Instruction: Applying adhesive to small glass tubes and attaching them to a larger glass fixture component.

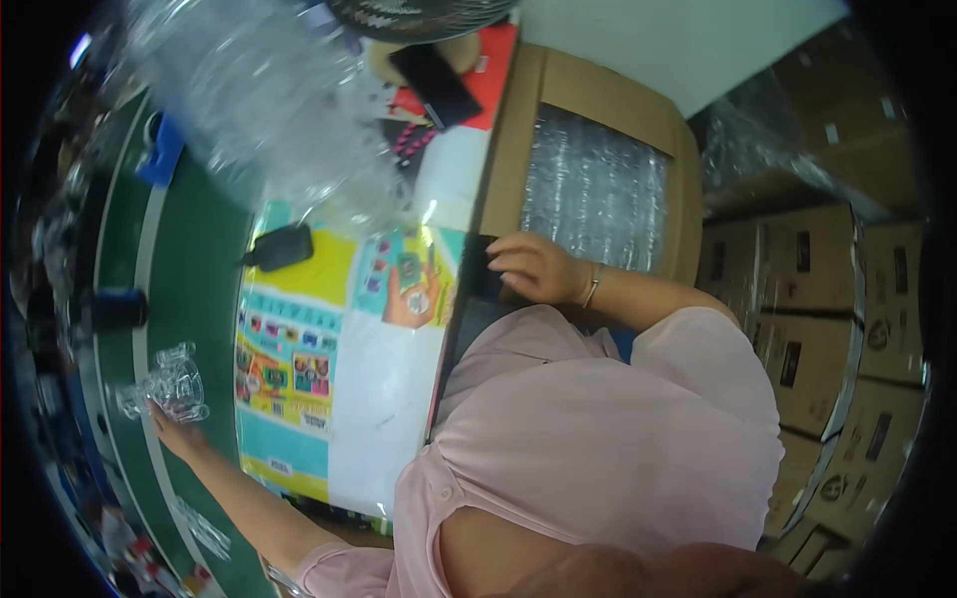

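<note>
L hand [179,437] at clear plastic pc [177,384], R hand [535,269] by table edge

Head view: L arm stretched out to the left; L fingertips touch the clear plastic pc, which is over the green surface [204,229]. Blur there, so can't tell if the fingers are closed on it or just resting. Another clear pc [204,528] lies lower down, same surface.

R hand: fingers loosely bent, a bit apart, nothing seen in them; it's at the near edge of the table, next to a dark item [480,269].

Btwn the hands: printed sheet [284,446], yellow/teal, w/ a black flat item [282,247] nr its top. Big heap of clear plastic wrap [269,110] above. Open carton [623,85] w/ clear plastic stuff inside, just past R hand. Stacked brown boxes [807,259] far right.
</note>
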A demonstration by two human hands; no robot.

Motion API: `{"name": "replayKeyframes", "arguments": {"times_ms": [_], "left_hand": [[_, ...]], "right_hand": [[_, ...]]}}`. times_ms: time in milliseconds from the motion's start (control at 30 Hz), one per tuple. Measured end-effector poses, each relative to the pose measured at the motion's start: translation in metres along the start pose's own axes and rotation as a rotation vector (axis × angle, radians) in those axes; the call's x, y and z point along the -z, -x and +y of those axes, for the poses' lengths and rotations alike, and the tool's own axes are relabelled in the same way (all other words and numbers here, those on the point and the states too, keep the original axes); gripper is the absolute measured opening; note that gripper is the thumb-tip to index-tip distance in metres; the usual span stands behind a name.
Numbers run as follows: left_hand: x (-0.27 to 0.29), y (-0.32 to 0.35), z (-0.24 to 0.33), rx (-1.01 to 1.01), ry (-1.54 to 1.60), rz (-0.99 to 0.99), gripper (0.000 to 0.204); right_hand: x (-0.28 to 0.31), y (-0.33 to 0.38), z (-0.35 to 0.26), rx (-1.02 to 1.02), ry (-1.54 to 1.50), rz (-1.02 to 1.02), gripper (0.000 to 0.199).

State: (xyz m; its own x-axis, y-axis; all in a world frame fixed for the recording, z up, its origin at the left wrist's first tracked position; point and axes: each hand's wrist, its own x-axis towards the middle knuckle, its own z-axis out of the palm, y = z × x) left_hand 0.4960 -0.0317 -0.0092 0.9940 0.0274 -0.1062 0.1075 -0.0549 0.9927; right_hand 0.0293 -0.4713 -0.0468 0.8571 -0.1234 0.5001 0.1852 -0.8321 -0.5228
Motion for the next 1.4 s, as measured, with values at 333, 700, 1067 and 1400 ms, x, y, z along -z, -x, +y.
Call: {"name": "replayKeyframes", "arguments": {"times_ms": [333,700,1067,1400], "left_hand": [[-0.005,-0.041,-0.054,-0.081,-0.617,0.5,0.054],[-0.214,0.271,-0.001,-1.362,-0.692,-0.576,0.034],[-0.47,0.473,-0.058,0.857,0.033,-1.351,0.081],[-0.479,0.524,-0.131,0.804,-0.205,-1.142,0.067]], "right_hand": [[0.084,0.238,0.118,-1.631,0.817,0.055,0.084],[0.085,0.274,0.174,-1.439,0.249,0.432,0.098],[0.086,0.142,0.124,-1.026,-1.413,0.868,0.037],[0.152,0.269,0.378,-1.276,-1.072,1.437,0.054]]}}
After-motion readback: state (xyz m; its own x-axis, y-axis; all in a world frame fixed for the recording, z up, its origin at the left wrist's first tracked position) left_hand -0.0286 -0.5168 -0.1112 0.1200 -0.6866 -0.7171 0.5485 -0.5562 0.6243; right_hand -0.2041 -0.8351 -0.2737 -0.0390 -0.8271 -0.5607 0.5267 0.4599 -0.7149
